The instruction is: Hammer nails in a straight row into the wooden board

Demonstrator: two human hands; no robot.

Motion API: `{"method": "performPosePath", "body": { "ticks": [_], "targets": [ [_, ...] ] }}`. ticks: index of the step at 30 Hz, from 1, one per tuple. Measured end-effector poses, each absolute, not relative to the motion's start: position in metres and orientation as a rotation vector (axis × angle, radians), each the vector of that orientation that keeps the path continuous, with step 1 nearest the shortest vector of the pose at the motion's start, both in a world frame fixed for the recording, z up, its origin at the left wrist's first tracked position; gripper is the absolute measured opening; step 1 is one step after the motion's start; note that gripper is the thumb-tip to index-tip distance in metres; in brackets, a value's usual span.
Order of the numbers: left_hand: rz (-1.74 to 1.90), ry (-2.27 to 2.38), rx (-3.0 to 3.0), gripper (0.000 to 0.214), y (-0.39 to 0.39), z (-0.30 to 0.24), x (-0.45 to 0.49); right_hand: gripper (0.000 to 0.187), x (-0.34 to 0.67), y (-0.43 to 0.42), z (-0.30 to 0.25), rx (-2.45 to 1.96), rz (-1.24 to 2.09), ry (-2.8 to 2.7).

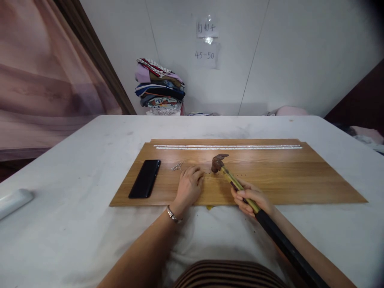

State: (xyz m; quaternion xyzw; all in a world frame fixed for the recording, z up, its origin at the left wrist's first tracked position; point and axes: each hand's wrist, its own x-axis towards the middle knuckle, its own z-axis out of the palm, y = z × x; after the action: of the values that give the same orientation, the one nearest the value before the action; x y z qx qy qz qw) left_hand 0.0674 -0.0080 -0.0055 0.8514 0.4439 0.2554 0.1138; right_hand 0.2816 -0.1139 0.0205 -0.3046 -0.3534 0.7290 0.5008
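Observation:
My right hand (250, 198) is wrapped round the yellow shaft of a claw hammer (228, 176), whose rusty head rests on the wooden board (285, 176). The hammer's black grip runs back along my forearm. My left hand (189, 185) lies on the board just left of the hammer head, fingers curled together as in a pinch; what they hold is too small to make out. A few loose nails (177, 166) lie just beyond my left hand. A row of small dark dots runs along the board to the right of the hammer head.
A black phone (145, 178) lies face up on the board's left end. A white strip (228, 147) runs along the board's far edge. The white table (90, 224) carries a white object (13, 201) at its left edge. Folded clothes (159, 88) are stacked against the wall.

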Motion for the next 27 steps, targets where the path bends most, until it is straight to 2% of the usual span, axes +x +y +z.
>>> {"method": "performPosePath", "body": {
  "ticks": [9, 14, 27],
  "targets": [
    [0.759, 1.319, 2.494, 0.021, -0.0086, -0.0061, 0.067, 0.015, 0.2832, -0.1143, 0.014, -0.751, 1.777, -0.899],
    [0.759, 1.313, 2.486, 0.021, -0.0087, -0.0065, 0.0669, 0.008, 0.2834, -0.1133, 0.0144, -0.747, 1.777, -0.889],
    [0.761, 1.311, 2.488, 0.021, -0.0082, -0.0062, 0.0675, 0.015, 0.2837, -0.1137, 0.0173, -0.735, 1.77, -0.849]
  ]
}}
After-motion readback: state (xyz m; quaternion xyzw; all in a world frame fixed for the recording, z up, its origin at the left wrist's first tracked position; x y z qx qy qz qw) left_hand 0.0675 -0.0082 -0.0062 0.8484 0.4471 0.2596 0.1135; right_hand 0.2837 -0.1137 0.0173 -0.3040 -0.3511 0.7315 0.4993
